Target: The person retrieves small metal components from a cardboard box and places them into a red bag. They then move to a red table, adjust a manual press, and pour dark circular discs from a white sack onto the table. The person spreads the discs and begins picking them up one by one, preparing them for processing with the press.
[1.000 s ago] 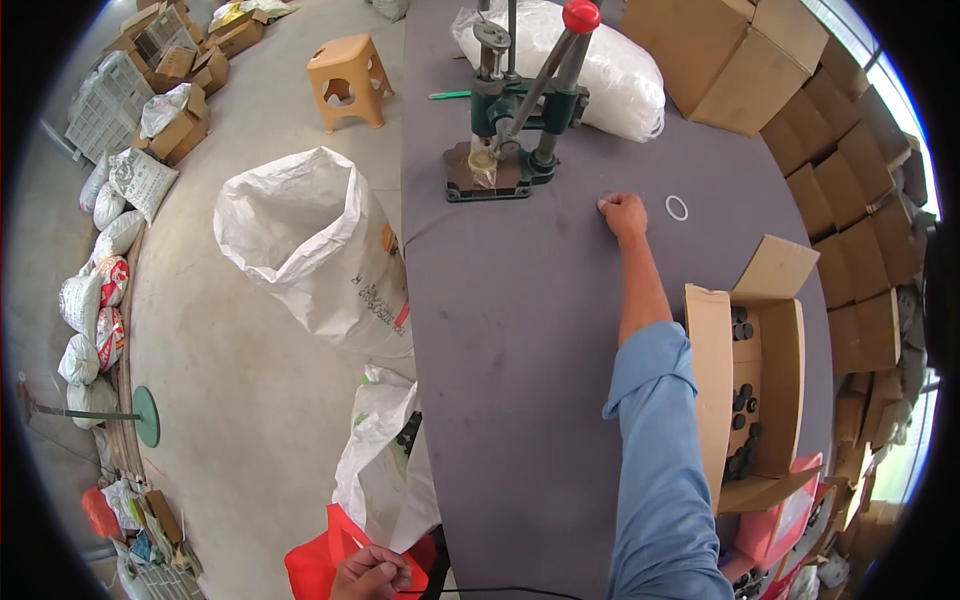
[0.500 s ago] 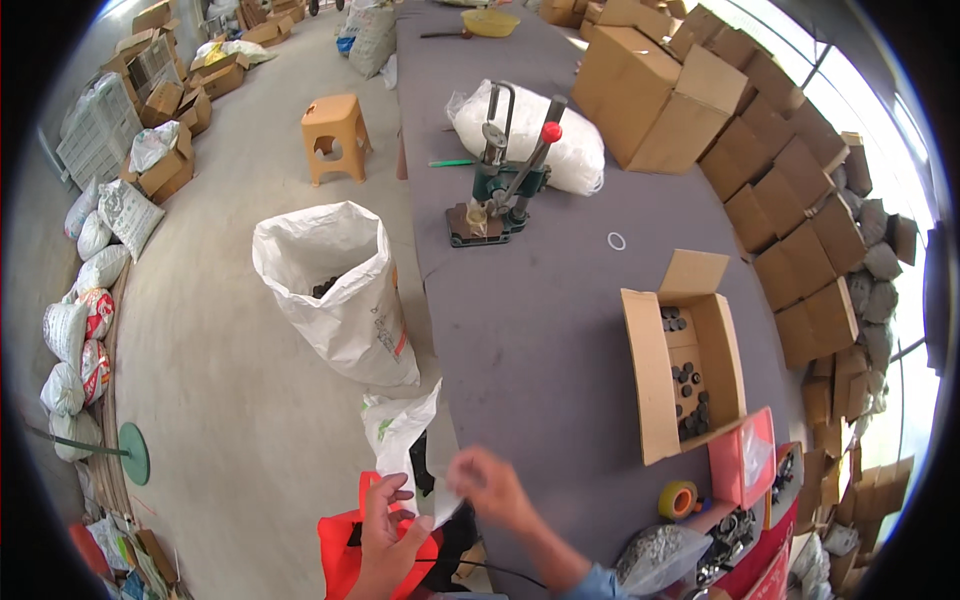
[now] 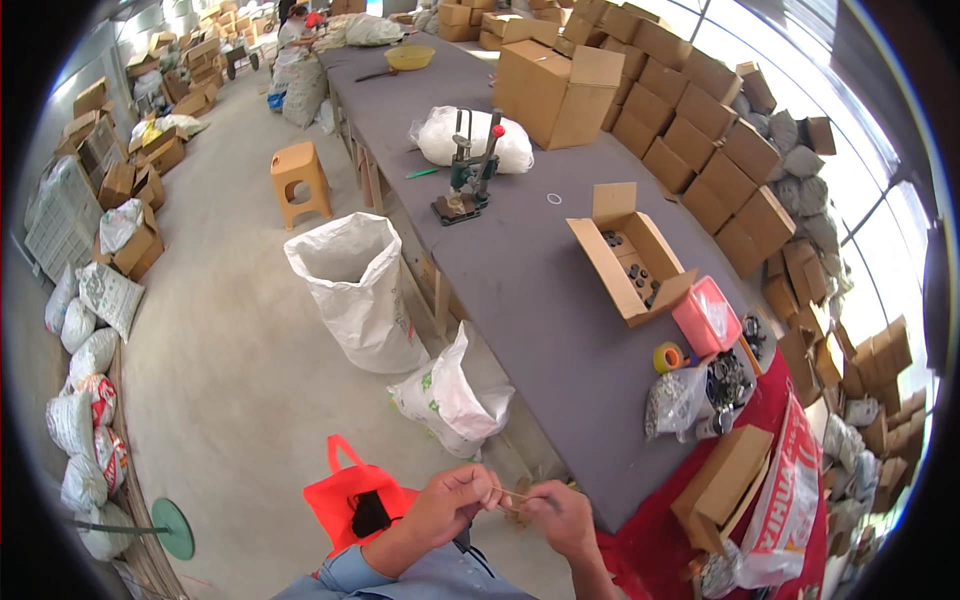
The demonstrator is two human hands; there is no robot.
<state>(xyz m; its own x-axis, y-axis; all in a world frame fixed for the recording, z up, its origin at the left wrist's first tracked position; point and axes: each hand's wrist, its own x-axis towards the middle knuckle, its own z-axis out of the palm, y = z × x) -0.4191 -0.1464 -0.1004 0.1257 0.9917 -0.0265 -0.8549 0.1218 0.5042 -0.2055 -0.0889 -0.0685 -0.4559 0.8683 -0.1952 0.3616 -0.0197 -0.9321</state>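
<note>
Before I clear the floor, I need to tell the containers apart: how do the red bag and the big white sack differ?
The red bag is smaller; the white sack is larger and taller. The red bag has a raised loop handle; the white sack shows none. The red bag sits close to the left hand; the white sack stands farther off, beside the table. Both are open at the top.

Head camera, left unit of a side-by-side fisheye pair, looks forward and steeply down from above the wearer. The left hand [image 3: 455,497] and right hand [image 3: 563,515] lie close, near the lower edge. The grey table [image 3: 515,265] recedes from lower right toward upper centre; floor [image 3: 220,380] occupies the left. Straight edges bow toward a dark rim.
</note>
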